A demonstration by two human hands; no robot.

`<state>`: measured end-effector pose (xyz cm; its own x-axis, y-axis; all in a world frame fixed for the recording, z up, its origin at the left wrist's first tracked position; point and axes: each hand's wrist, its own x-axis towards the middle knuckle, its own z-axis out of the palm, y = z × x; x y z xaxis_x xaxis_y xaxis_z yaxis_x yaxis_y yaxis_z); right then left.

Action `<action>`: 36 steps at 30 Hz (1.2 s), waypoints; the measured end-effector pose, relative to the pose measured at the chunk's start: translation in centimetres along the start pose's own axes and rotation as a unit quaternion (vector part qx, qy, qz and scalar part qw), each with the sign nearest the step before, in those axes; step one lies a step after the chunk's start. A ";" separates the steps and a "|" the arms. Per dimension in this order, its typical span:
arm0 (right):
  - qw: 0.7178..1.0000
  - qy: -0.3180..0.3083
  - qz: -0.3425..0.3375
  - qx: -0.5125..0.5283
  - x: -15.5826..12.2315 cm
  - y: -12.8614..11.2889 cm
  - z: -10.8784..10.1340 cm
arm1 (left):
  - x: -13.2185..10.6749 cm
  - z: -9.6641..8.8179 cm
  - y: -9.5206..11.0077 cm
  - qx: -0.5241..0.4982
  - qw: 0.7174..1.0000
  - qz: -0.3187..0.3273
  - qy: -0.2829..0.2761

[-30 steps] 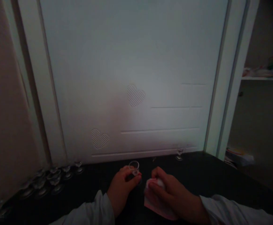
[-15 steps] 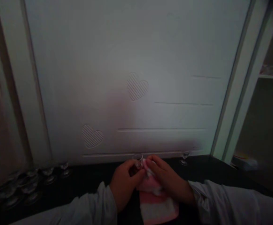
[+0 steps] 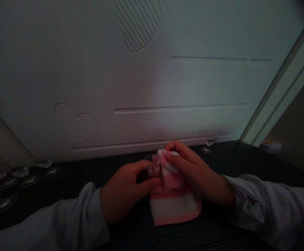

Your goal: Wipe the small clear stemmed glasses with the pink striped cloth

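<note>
The scene is dim. My left hand (image 3: 127, 186) grips a small clear stemmed glass (image 3: 152, 165) just above a dark tabletop (image 3: 220, 223). My right hand (image 3: 194, 172) holds a pink and white cloth (image 3: 174, 205), with its bunched upper end pressed against the glass. The lower part of the cloth hangs down onto the table between my wrists. Both sleeves are light grey.
Several small clear stemmed glasses (image 3: 18, 174) stand in a cluster at the left edge of the table. One more small glass (image 3: 209, 143) stands at the back right, by a white panel (image 3: 146, 90) with heart shapes. A shelf opening lies at the right.
My hands have come together: the cloth, held apart from the glass a second ago, now touches it. The camera has moved closer and tilted down.
</note>
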<state>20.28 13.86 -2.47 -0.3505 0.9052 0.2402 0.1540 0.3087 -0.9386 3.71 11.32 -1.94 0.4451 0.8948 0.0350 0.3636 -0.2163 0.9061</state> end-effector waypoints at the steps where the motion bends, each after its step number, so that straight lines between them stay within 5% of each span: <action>1: 1.000 0.007 0.004 0.000 0.0 0.0 0.0 | 0.0 0.0 0.0 0.007 1.000 0.004 -0.006; 7: 1.000 0.018 0.004 0.015 -1.1 -0.3 0.4 | -0.3 -0.1 0.0 0.060 0.998 0.016 -0.019; 14: 0.986 -0.061 -0.118 -0.099 -2.6 -1.2 0.6 | -0.6 -0.2 0.1 0.073 0.997 0.028 -0.025; 22: 0.956 -0.066 -0.219 -0.186 -2.3 -1.3 0.8 | -0.5 -0.1 0.4 0.029 0.999 0.042 -0.011; 30: 0.988 -0.044 -0.087 -0.123 -2.0 -1.3 0.7 | -0.7 -0.5 0.2 0.013 0.999 0.009 0.044; 36: 0.993 -0.071 -0.066 -0.060 -2.0 -1.3 0.7 | -0.6 -0.4 0.2 -0.006 0.999 0.017 0.029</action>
<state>20.14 11.49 -1.91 -0.5007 0.8066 0.3140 0.2047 0.4628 -0.8625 3.21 10.87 -1.61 0.4079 0.9085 0.0902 0.3399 -0.2428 0.9086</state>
